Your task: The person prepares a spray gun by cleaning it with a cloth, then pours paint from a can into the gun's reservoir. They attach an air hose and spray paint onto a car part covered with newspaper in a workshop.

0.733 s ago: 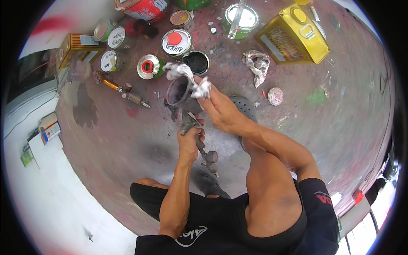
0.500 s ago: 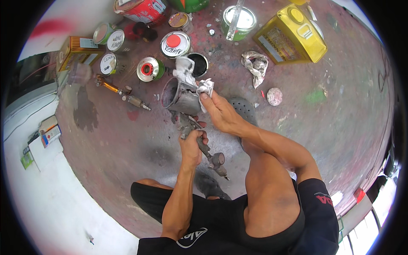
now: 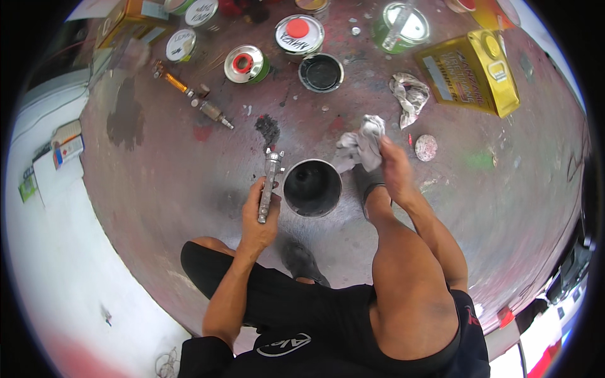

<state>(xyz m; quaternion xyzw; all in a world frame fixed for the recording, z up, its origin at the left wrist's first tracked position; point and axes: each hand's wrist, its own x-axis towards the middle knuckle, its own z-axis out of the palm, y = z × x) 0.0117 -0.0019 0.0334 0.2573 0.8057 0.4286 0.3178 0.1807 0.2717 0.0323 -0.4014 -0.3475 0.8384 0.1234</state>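
My left hand (image 3: pixel 258 214) is closed round the handle of a grey metal spray gun (image 3: pixel 271 173). Joined to the gun's right side is its round cup (image 3: pixel 341 189), its open mouth facing up and its inside dark. To the right of the cup, my right hand (image 3: pixel 397 167) grips a crumpled white rag (image 3: pixel 365 142), smudged grey in places. The rag hangs apart from the cup. Some fingers of my left hand are hidden behind the gun.
Beyond my hands stand an open tin of black paint (image 3: pixel 321 72), a tin with a red cap (image 3: pixel 299 34), a green tin (image 3: pixel 247 64) and a yellow can (image 3: pixel 469 79). Another rag (image 3: pixel 409 97), a round speckled lid (image 3: pixel 426 147) and an amber-coloured fitting (image 3: pixel 176 82) lie on the stained floor.
The spray gun has turned so its cup now faces up, nearer to me. My right hand has drawn the rag off the cup to the right. The view has shifted.
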